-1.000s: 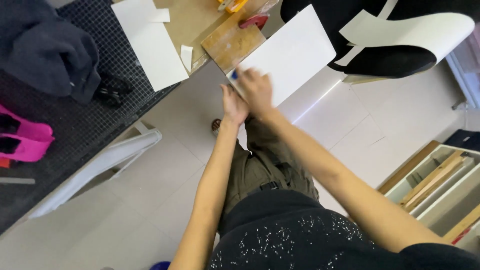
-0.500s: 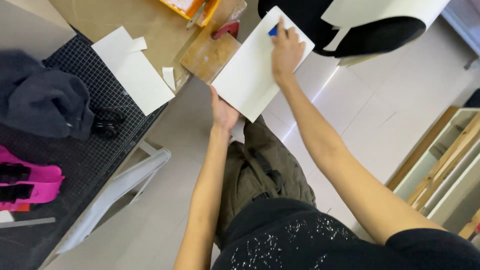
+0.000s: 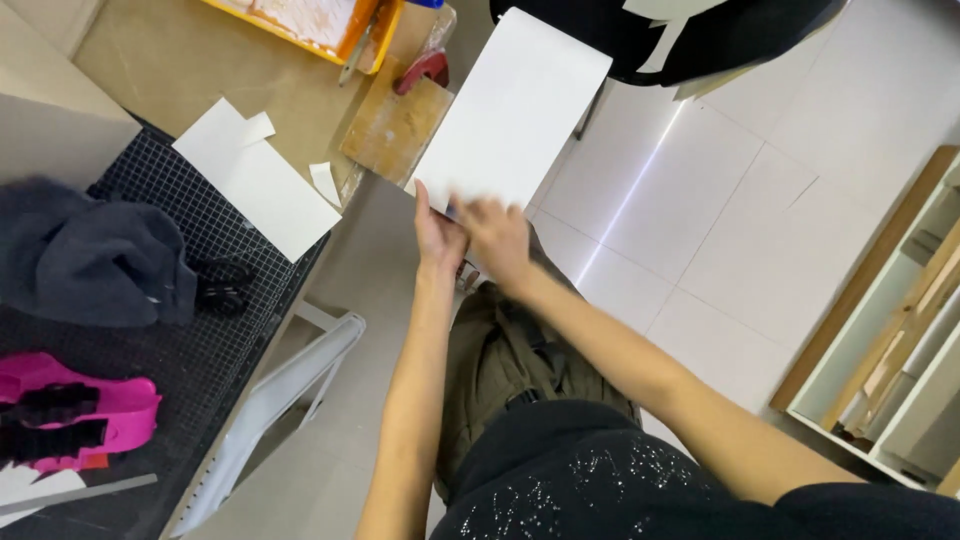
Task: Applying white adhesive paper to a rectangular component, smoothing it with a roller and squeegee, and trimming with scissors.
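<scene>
Both hands, left hand [image 3: 437, 235] and right hand [image 3: 497, 238], pinch the near edge of the white rectangular card sheet [image 3: 512, 112]; held only there, its far end may sag or buckle.

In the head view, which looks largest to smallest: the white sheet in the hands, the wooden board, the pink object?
1. white sheet, though held nearer the camera
2. pink object, partly cut off at the edge
3. wooden board, a close call with the pink object
</scene>
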